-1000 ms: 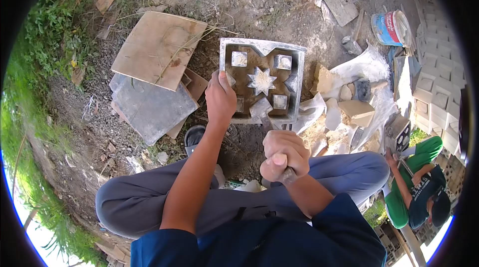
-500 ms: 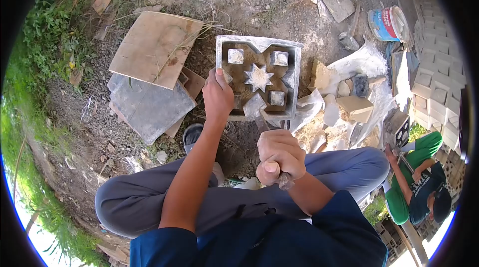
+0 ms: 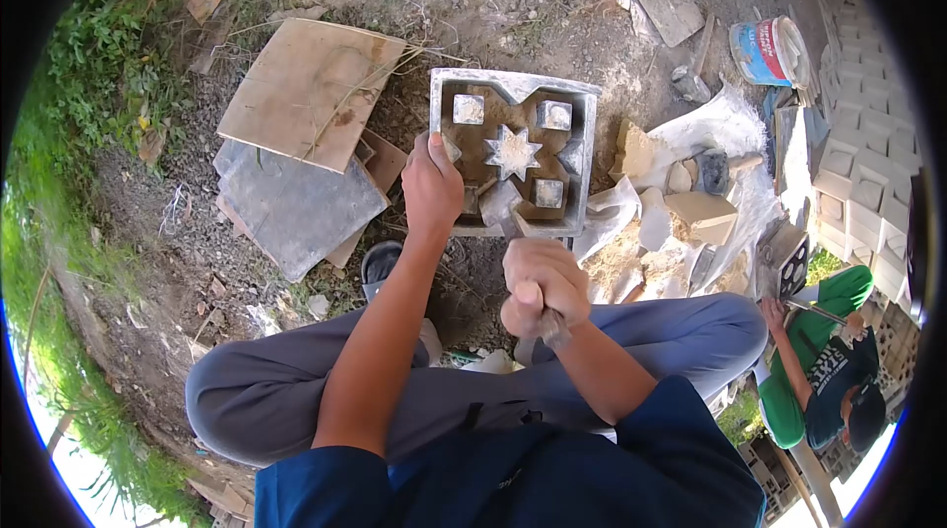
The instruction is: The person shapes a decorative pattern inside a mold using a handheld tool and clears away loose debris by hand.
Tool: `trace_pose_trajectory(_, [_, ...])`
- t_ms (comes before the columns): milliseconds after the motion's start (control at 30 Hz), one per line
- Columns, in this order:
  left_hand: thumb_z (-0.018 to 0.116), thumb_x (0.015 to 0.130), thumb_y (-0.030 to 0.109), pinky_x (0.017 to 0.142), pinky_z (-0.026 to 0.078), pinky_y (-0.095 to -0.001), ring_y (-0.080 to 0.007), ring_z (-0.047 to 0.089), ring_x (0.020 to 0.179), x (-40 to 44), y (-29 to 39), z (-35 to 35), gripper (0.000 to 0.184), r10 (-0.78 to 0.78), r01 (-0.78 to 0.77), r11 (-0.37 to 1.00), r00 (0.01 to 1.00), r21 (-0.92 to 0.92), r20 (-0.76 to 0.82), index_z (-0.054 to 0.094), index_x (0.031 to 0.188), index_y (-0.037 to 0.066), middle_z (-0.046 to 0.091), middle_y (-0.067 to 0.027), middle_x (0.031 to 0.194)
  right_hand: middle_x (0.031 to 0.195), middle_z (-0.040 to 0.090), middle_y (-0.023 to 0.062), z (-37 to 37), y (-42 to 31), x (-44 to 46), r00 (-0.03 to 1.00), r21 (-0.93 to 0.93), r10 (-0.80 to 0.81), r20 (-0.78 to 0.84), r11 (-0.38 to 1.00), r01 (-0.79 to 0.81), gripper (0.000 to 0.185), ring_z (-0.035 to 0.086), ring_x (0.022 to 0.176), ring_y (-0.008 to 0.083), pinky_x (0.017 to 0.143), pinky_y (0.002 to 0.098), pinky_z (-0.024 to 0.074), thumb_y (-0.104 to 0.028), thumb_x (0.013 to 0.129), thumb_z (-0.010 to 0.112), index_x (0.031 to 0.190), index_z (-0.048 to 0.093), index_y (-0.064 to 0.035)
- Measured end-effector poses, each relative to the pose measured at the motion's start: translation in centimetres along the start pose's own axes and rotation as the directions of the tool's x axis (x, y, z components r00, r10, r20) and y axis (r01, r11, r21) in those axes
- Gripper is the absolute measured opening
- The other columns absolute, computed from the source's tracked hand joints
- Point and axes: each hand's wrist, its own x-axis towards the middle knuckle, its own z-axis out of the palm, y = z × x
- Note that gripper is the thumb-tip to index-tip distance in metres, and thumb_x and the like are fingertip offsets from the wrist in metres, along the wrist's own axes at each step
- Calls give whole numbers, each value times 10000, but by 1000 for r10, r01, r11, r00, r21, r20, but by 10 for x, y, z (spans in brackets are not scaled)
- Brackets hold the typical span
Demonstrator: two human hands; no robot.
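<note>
A square grey mold (image 3: pixel 515 84) has four raised square blocks and a star-shaped block (image 3: pixel 513 153) in its middle. My left hand (image 3: pixel 432 188) grips the mold's left wall, thumb on the rim. My right hand (image 3: pixel 546 291) is wrapped round the handle of a scraper, whose flat blade (image 3: pixel 500 201) rests at the mold's lower edge, left of centre. The handle's end sticks out below my fist. Sandy material lies between the blocks.
Left of the mold, a brown board (image 3: pixel 306 89) lies over grey slabs (image 3: pixel 301 212). To the right are broken pieces on a white sack (image 3: pixel 725 123) and a paint bucket (image 3: pixel 769 51). A co-worker (image 3: pixel 838 370) sits at the far right, holding a tool by another mold.
The scraper blade has shifted left along the mold's lower edge, with my right hand following. The mold and my left hand have moved slightly. The co-worker's tool has changed angle.
</note>
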Motion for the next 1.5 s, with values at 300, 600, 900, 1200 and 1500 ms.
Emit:
trace_pose_trajectory(300, [330,1089,289,731,456,-570,-524,599,841,0,4,-2,414,-27,27,1000,1000,0,9,580,1012,-31,632,-300,846,576,456,74,7,10,-2,990,-121,107,-89,986,-118,305,466,446,252,471,334,453,-3,931,565,664,417,-17])
trace_pose_trajectory(600, [334,1085,293,749,454,-569,-530,596,872,1,2,0,418,-40,41,999,999,-26,9,584,1036,-38,634,-315,889,566,393,65,2,-25,11,935,93,4,355,995,-40,361,424,433,260,426,329,386,-32,866,586,589,356,-42])
trace_pose_trajectory(900, [328,1086,288,759,461,-571,-528,602,887,0,3,-2,420,-67,68,997,997,-25,37,588,1037,-38,641,-315,900,545,378,55,11,13,23,932,32,207,299,973,-227,420,395,423,231,411,330,274,-28,838,722,586,388,-64])
trace_pose_trajectory(1200, [337,1085,289,799,481,-566,-527,613,912,2,-3,3,428,-26,26,998,1000,-54,-2,593,1136,-50,650,-326,962,502,337,42,-2,9,48,942,65,244,230,962,-265,470,322,392,187,412,340,232,-134,973,573,564,383,-3])
trace_pose_trajectory(1500, [347,1085,297,786,478,-581,-528,612,891,0,-2,-2,415,19,-21,998,999,-51,-34,586,1121,-39,650,-321,949,523,418,59,6,-5,52,923,81,128,364,982,-168,324,414,394,235,412,351,298,12,875,653,604,477,-18])
